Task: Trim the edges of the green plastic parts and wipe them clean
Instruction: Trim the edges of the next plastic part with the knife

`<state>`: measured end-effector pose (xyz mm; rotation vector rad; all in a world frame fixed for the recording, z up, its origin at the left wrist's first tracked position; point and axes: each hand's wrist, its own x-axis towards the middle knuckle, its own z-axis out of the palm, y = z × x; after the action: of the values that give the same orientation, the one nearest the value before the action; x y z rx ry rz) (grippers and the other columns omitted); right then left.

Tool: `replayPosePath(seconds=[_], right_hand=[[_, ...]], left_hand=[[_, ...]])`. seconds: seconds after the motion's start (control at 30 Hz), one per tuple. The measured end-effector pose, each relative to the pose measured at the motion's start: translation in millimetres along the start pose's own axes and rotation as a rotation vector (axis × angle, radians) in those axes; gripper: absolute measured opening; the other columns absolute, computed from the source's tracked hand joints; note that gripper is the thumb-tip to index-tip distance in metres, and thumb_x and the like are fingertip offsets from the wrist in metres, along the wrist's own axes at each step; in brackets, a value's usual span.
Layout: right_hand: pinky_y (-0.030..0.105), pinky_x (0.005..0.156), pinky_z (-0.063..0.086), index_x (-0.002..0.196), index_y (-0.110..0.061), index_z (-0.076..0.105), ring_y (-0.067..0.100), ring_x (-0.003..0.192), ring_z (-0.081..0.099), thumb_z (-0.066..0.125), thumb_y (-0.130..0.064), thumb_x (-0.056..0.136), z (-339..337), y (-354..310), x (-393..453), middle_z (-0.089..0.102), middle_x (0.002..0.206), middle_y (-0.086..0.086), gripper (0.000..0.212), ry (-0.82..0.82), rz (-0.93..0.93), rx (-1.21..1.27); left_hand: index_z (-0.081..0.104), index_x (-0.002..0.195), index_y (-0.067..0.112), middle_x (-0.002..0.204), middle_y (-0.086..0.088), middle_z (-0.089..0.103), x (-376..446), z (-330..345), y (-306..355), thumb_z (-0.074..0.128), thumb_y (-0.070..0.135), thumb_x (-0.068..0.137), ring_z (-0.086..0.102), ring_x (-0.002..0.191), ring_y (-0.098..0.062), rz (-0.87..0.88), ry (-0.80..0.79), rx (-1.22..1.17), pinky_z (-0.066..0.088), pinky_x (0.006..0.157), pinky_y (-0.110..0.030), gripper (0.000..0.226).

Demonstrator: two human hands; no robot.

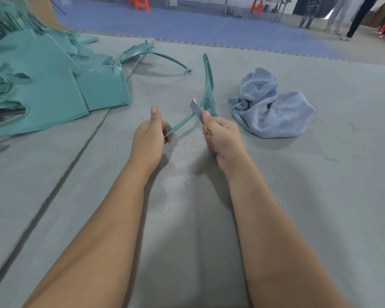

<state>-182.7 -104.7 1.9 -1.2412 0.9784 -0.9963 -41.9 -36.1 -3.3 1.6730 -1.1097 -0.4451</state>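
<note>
A thin curved green plastic part (207,85) arcs up from my left hand (150,138), which grips its near end with the thumb raised. My right hand (222,135) holds a small knife with a grey blade (196,108); the blade lies against the part's edge near its middle. A crumpled light blue cloth (269,105) lies on the grey mat to the right of the part. A second curved green part (156,55) rests on the mat further back.
A large pile of green plastic panels (42,85) fills the left side. The grey mat (187,218) carries small green shavings. Beyond it is blue flooring (187,25), orange stools (140,3) and the legs of standing people (342,16) at the far right.
</note>
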Motion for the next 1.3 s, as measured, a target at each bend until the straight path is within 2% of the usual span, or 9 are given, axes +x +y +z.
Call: replayPosePath(seconds=[0.13, 0.27, 0.33, 0.53, 0.7, 0.93, 1.1, 1.2, 1.3], right_hand=[[0.018, 0.034, 0.014, 0.060, -0.020, 0.042, 0.006, 0.032, 0.018, 0.051, -0.029, 0.101, -3.1, -9.0, 7.0, 0.029, 0.041, -0.009, 0.043, 0.185, 0.118, 0.338], [0.021, 0.036, 0.016, 0.063, -0.018, 0.040, 0.007, 0.037, 0.019, 0.049, -0.033, 0.102, -9.4, -7.6, 3.4, 0.030, 0.046, -0.006, 0.043, 0.162, 0.077, 0.516], [0.022, 0.041, 0.016, 0.065, -0.019, 0.043, 0.008, 0.041, 0.022, 0.054, -0.038, 0.098, -10.7, -8.7, 0.0, 0.033, 0.049, -0.005, 0.040, 0.156, 0.080, 0.546], [0.022, 0.043, 0.017, 0.073, -0.019, 0.040, 0.011, 0.046, 0.019, 0.064, -0.023, 0.094, -12.3, -7.5, -4.8, 0.028, 0.052, -0.002, 0.032, 0.115, 0.023, 0.438], [0.023, 0.043, 0.018, 0.070, -0.019, 0.043, 0.011, 0.046, 0.019, 0.070, -0.027, 0.089, -7.3, -8.6, -7.6, 0.028, 0.052, -0.003, 0.035, 0.102, -0.035, 0.351], [0.023, 0.045, 0.022, 0.060, -0.023, 0.032, 0.012, 0.048, 0.019, 0.076, -0.017, 0.082, -8.0, -5.3, -7.2, 0.026, 0.054, -0.004, 0.049, 0.179, -0.083, 0.192], [0.018, 0.045, 0.029, 0.050, -0.025, 0.045, 0.007, 0.045, 0.028, 0.076, -0.014, 0.081, -6.9, -1.2, -6.0, 0.035, 0.049, -0.009, 0.046, 0.148, -0.128, 0.139], [0.016, 0.048, 0.033, 0.059, -0.023, 0.049, 0.004, 0.045, 0.035, 0.078, -0.010, 0.078, -8.0, 0.3, -4.5, 0.041, 0.049, -0.013, 0.037, 0.100, -0.160, 0.100], [0.017, 0.051, 0.034, 0.064, -0.019, 0.045, 0.003, 0.049, 0.037, 0.080, -0.007, 0.076, -5.7, 2.6, -4.5, 0.043, 0.050, -0.015, 0.039, 0.062, -0.197, 0.002]], left_hand=[[0.045, 0.055, 0.009, 0.040, 0.008, 0.039, -1.9, -6.3, -0.4, 0.014, 0.047, 0.104, 0.035, 0.042, -0.003, 0.008, 0.009, 0.047, 0.024, 0.054, -0.033, 0.070], [0.047, 0.058, 0.005, 0.045, 0.009, 0.033, -5.0, -8.8, -2.4, 0.044, 0.045, 0.097, 0.029, 0.043, -0.006, 0.013, 0.019, 0.002, 0.023, 0.048, -0.026, 0.056], [0.042, 0.061, 0.001, 0.055, 0.000, 0.030, -4.8, -9.3, -2.2, 0.052, 0.041, 0.094, 0.026, 0.050, -0.011, 0.042, 0.013, -0.008, 0.019, 0.051, -0.030, 0.053], [0.041, 0.063, -0.002, 0.058, -0.003, 0.028, -4.7, -11.1, -0.9, 0.055, 0.039, 0.093, 0.024, 0.051, -0.010, 0.061, -0.027, -0.012, 0.016, 0.049, -0.026, 0.052], [0.047, 0.065, 0.000, 0.054, 0.001, 0.032, -4.8, -13.8, -2.6, 0.055, 0.038, 0.092, 0.027, 0.049, -0.008, 0.127, -0.102, 0.095, 0.022, 0.050, -0.024, 0.047], [0.055, 0.063, 0.023, 0.051, 0.003, 0.051, -2.7, -20.3, -4.4, 0.054, 0.040, 0.092, 0.046, 0.053, -0.011, 0.255, -0.144, 0.385, 0.029, 0.057, -0.030, 0.034], [0.070, 0.095, 0.026, 0.065, 0.006, 0.059, -7.3, -5.6, 7.4, 0.046, 0.043, 0.097, 0.053, 0.071, -0.022, 0.388, -0.110, 0.507, 0.032, 0.070, -0.034, 0.029], [0.067, 0.105, 0.023, 0.080, 0.002, 0.067, -9.9, 3.7, 11.7, 0.044, 0.043, 0.098, 0.059, 0.079, -0.023, 0.345, -0.152, 0.432, 0.044, 0.071, -0.036, 0.031], [0.064, 0.117, 0.023, 0.092, 0.005, 0.066, -12.5, 11.6, 14.0, 0.047, 0.033, 0.099, 0.059, 0.087, -0.019, 0.327, -0.184, 0.324, 0.042, 0.070, -0.032, 0.027]])
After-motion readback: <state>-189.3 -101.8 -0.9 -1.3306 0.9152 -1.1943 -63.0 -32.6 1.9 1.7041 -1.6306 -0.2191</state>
